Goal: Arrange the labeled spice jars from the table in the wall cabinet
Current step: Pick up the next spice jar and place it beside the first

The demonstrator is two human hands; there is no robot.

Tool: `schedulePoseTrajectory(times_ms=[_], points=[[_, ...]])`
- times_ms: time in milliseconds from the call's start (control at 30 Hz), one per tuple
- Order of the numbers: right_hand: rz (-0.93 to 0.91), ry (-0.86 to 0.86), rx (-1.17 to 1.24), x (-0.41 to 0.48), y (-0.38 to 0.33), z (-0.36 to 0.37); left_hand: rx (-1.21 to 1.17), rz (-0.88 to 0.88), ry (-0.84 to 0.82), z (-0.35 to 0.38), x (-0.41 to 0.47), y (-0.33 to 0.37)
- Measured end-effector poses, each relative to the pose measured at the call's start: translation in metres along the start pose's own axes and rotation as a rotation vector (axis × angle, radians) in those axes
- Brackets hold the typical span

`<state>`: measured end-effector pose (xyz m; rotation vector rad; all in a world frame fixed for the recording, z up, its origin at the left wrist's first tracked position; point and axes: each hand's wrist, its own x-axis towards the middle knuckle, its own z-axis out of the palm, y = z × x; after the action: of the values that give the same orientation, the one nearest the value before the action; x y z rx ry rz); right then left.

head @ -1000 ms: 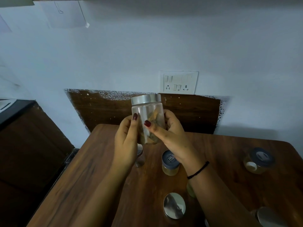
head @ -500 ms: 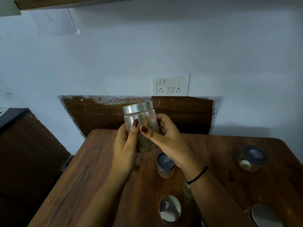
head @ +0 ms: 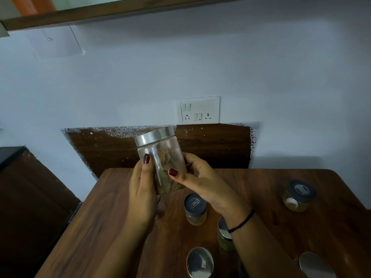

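A clear glass jar with a silver lid and brown spice inside is held above the far part of the wooden table, tilted slightly left. My left hand grips its left side and my right hand its right side. On the table stand a dark-lidded jar, a silver-lidded jar partly behind my right wrist, another dark-lidded jar at the right, and two silver-lidded jars at the near edge. The wall cabinet's underside shows at the top.
A switch and socket plate sits on the pale wall above a brown backboard. A dark counter lies left of the table with a gap between them. A small glass item stands under my left hand.
The view has tilted upward, bringing the cabinet's underside into sight. The jar stays in both hands, leaning a little more to the left.
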<state>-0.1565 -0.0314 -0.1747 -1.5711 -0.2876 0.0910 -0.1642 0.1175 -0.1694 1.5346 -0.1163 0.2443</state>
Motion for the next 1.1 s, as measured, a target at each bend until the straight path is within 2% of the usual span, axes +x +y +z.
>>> schedulePoseTrajectory(times_ms=[667,933,1100], points=[[-0.028,-0.008,0.105,-0.04,-0.001,-0.04,0.0,-0.061,-0.107,0.039,-0.027,0.006],[-0.052,-0.016,0.135,-0.063,-0.001,-0.059,0.041,-0.015,-0.097,0.062,-0.048,0.009],[-0.053,-0.03,0.176,-0.07,-0.004,-0.07,0.008,-0.051,-0.075,0.07,-0.051,0.011]])
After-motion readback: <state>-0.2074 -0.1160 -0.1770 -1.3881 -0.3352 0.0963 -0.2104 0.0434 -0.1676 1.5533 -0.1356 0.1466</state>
